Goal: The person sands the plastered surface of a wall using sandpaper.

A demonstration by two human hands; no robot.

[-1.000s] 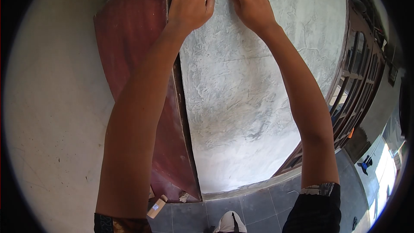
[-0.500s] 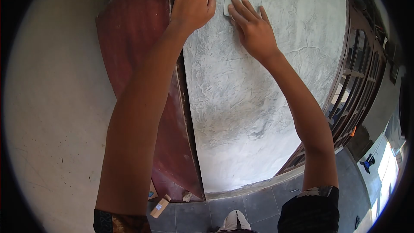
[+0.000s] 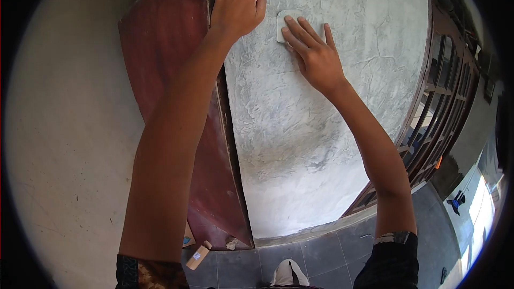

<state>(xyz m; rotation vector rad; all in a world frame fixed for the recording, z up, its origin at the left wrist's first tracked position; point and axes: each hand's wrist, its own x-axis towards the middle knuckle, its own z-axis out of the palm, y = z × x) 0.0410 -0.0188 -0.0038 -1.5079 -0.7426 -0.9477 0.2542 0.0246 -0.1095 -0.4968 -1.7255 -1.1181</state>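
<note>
At one o'clock, the right hand [image 3: 319, 61], fingers spread and not clamped, pressed a thin, pale, square sheet [image 3: 281, 23] to the grey-white plastered wall [image 3: 310, 128], seemingly rubbing; this called for even pressure. Near twelve, the left hand [image 3: 239, 8] rested, fingers apart.

From the head we look forward and down, near the grey wall [image 3: 305, 123], tiled floor [image 3: 238, 266] below.
</note>
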